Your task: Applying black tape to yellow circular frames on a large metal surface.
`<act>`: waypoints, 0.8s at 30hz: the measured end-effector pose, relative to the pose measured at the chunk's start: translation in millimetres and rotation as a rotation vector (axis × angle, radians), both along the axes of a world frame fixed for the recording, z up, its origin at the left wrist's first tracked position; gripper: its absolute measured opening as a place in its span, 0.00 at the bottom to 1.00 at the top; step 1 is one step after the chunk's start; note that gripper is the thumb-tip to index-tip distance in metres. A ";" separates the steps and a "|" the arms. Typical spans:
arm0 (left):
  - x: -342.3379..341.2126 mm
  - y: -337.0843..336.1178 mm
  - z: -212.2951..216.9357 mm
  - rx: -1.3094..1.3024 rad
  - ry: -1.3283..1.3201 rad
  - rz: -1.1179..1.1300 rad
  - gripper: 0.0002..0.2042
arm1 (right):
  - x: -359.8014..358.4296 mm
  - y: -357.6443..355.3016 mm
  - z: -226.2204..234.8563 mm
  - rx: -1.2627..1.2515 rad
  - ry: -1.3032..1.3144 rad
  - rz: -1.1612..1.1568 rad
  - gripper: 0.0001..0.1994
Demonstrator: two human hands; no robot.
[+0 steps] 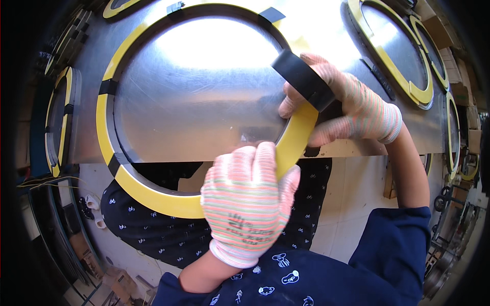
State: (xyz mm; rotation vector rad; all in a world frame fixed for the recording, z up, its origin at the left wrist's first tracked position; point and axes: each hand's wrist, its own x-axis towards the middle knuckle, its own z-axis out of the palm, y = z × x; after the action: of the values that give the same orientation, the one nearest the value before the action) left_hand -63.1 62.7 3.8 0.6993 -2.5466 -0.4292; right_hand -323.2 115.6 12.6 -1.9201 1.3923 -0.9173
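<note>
A large yellow and black ring [104,132] lies on a shiny metal sheet [204,92] and overhangs its near edge. My left hand [247,204], in a striped knit glove, grips the ring's lower right arc. My right hand [352,104], gloved the same way, holds a roll of black tape [302,79] against the ring's right side. Black tape bands [108,86] wrap the ring at several spots along its left and top.
More yellow and black rings [403,71] lie on the sheet at the right, and others [61,122] stand stacked at the left edge. Below the sheet are my dark patterned trousers [153,224], a pale tiled floor [352,204] and clutter at both sides.
</note>
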 end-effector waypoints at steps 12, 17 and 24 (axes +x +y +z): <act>6.6 3.5 6.1 -0.070 -0.088 -0.021 0.27 | 13.0 2.5 6.9 0.032 -0.229 -0.077 0.27; 10.3 0.5 -2.3 -0.056 -0.055 -0.015 0.20 | 61.7 32.6 39.6 -0.071 -0.286 -0.216 0.31; 13.4 -13.5 18.6 -0.031 0.153 -0.105 0.19 | 170.1 81.9 41.7 -0.312 -0.300 -0.543 0.22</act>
State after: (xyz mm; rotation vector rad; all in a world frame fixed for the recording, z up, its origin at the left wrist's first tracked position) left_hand -49.6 49.3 22.4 0.5026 -2.4469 -0.4585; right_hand -153.2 197.5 54.3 -1.5314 1.6873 -1.6891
